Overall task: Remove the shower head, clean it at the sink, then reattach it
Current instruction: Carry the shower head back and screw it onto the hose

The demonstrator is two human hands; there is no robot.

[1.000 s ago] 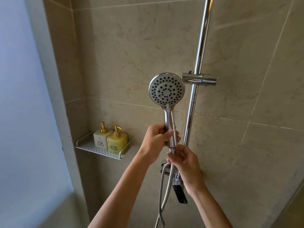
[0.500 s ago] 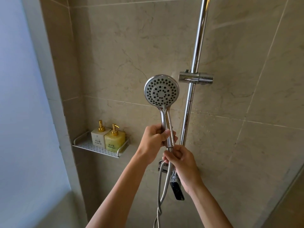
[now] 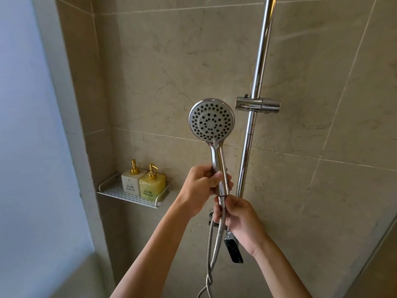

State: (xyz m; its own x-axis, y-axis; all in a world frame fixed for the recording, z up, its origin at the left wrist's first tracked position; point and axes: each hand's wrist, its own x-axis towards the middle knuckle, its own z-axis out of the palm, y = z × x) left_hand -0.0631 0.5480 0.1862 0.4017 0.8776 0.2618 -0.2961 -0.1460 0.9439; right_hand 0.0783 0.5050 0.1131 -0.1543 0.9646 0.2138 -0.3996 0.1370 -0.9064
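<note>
Chrome shower head (image 3: 211, 119) in both hands, beside rail (image 3: 255, 87).

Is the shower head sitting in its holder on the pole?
No, it is out. The left hand holds the shower head beside the empty holder.

Both arms raised, left hand (image 3: 200, 186) and right hand (image 3: 240, 218) gripping.

Shower head (image 3: 211, 119) slightly lower and leftward, away from holder (image 3: 257, 104).
</note>
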